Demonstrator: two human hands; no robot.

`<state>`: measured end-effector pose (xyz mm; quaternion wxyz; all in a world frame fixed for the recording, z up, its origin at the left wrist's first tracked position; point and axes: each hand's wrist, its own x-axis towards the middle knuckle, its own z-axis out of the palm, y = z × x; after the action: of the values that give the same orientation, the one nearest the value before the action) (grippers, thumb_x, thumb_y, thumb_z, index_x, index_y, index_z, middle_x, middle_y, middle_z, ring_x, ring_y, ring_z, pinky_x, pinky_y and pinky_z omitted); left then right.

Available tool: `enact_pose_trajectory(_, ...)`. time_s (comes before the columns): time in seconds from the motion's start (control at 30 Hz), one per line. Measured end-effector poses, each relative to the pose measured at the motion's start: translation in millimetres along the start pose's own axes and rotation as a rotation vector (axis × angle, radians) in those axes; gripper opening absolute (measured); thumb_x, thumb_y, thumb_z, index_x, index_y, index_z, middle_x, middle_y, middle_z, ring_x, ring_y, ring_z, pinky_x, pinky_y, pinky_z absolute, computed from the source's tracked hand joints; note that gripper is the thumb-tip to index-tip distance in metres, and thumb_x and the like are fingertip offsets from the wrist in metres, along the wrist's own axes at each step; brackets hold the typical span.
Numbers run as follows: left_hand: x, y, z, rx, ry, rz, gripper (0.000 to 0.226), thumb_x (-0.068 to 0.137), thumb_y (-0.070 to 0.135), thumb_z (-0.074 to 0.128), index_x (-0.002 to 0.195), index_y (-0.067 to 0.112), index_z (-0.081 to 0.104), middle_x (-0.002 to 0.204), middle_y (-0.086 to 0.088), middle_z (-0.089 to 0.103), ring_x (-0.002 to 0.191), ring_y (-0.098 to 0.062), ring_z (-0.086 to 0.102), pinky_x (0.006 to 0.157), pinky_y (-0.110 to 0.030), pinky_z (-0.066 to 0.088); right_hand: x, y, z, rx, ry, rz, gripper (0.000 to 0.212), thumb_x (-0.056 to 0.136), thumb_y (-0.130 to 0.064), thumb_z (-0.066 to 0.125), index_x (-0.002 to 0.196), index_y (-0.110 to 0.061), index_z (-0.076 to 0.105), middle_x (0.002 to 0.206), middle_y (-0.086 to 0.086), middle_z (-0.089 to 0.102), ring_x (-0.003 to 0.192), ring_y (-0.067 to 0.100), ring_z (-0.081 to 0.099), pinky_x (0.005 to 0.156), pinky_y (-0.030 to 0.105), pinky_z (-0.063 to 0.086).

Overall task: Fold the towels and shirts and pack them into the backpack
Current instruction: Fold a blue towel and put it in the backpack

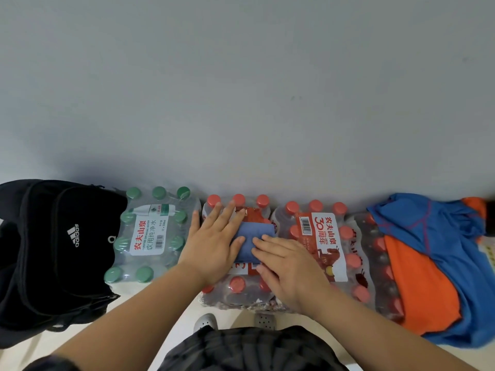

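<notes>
The small folded blue towel (253, 241) is pressed flat between the open left hand (214, 245) and right hand (288, 269), apparently to set its creases.

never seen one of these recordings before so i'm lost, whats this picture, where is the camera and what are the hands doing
There is no machine here. A person wears one wide-angle camera on the head, looking forward and down, so you see their own two arms.

In front, against a grey wall, stands a row of shrink-wrapped water bottle packs used as a work surface: one green-capped pack and red-capped packs beside it.

The left hand and right hand both press flat on a small folded blue cloth lying on a red-capped pack. Neither hand grips it.

At far left sits a black backpack. At far right lies a pile of blue and orange clothes, not yet folded.
</notes>
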<state>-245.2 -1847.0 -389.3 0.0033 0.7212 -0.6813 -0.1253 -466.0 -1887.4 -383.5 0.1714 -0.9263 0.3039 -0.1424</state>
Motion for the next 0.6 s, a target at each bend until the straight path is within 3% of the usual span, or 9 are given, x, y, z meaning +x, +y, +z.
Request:
enact_pose_trajectory(0.1, -1.9, 0.1, 4.2, 0.025, 0.024, 0.010, 0.067, 0.098, 0.058, 0.004, 0.159, 0.031, 0.007, 0.167, 0.005, 0.010, 0.154, -0.022, 0.003, 0.120, -0.054, -0.005, 22.4, 0.8, -9.8, 0.047, 0.072, 0.079, 0.042, 0.100, -0.038, 0.046, 0.134, -0.022, 0.062, 0.137, -0.006, 0.061, 0.125, 0.014, 0.052, 0.108, 0.041, 0.043)
enact_pose_trajectory(0.17, -0.9, 0.6, 4.8, 0.028, 0.031, 0.009, 0.067, 0.098, 0.058, 0.005, 0.159, 0.029, 0.007, 0.167, 0.004, 0.010, 0.154, -0.022, 0.004, 0.120, -0.054, -0.003, 41.2, -1.3, -14.4, -0.053, -0.017, 0.133, 0.054, 0.102, -0.043, 0.035, 0.152, -0.024, 0.040, 0.157, -0.004, 0.039, 0.143, 0.018, 0.031, 0.119, 0.040, 0.020)
enact_pose_trajectory(0.23, -0.6, 1.3, 5.7, 0.026, 0.036, -0.005, 0.068, 0.099, 0.057, 0.007, 0.159, 0.027, 0.007, 0.167, 0.003, 0.009, 0.154, -0.022, 0.002, 0.121, -0.053, -0.003, 52.3, 1.4, -9.6, -0.146, -0.185, 0.161, 0.062, 0.104, -0.048, 0.024, 0.160, -0.028, 0.010, 0.169, -0.005, 0.006, 0.155, 0.022, -0.002, 0.121, 0.044, -0.006)
enact_pose_trajectory(0.3, 0.3, 2.8, 4.7, 0.017, 0.025, -0.029, 0.071, 0.097, 0.059, 0.006, 0.159, 0.026, 0.007, 0.167, 0.003, 0.008, 0.154, -0.021, 0.000, 0.121, -0.051, -0.004, 52.6, 7.9, -0.4, -0.189, -0.299, 0.179, 0.063, 0.104, -0.050, 0.019, 0.160, -0.030, -0.004, 0.169, -0.005, -0.010, 0.153, 0.024, -0.020, 0.121, 0.052, -0.014)
enact_pose_trajectory(0.47, 1.2, 10.1, -3.2, -0.042, -0.055, -0.115, 0.081, 0.087, 0.067, 0.000, 0.159, 0.031, 0.005, 0.167, 0.007, 0.007, 0.154, -0.018, 0.001, 0.122, -0.050, 0.000, 50.0, 17.2, 2.9, -0.185, -0.334, 0.175, 0.065, 0.099, -0.056, 0.011, 0.158, -0.034, -0.008, 0.169, 0.001, -0.011, 0.152, 0.028, -0.022, 0.121, 0.056, -0.012)
enact_pose_trajectory(0.53, -2.4, 14.5, -7.4, -0.060, -0.042, -0.150, 0.080, 0.087, 0.068, 0.006, 0.158, 0.034, 0.014, 0.164, 0.007, 0.021, 0.153, -0.019, 0.014, 0.123, -0.051, 0.007, 48.1, 19.1, 3.9, -0.159, -0.320, 0.165, 0.066, 0.097, -0.058, 0.010, 0.158, -0.036, -0.007, 0.169, 0.003, -0.006, 0.152, 0.029, -0.020, 0.122, 0.056, -0.011)
enact_pose_trajectory(0.6, -8.4, 18.9, -11.3, -0.047, 0.006, -0.159, 0.074, 0.087, 0.067, 0.019, 0.154, 0.036, 0.026, 0.150, 0.007, 0.045, 0.140, -0.021, 0.038, 0.120, -0.050, 0.020, 43.5, 21.3, 5.6, -0.109, -0.267, 0.136, 0.065, 0.098, -0.058, 0.016, 0.158, -0.037, 0.001, 0.167, 0.004, 0.012, 0.154, 0.031, -0.008, 0.123, 0.055, -0.003)
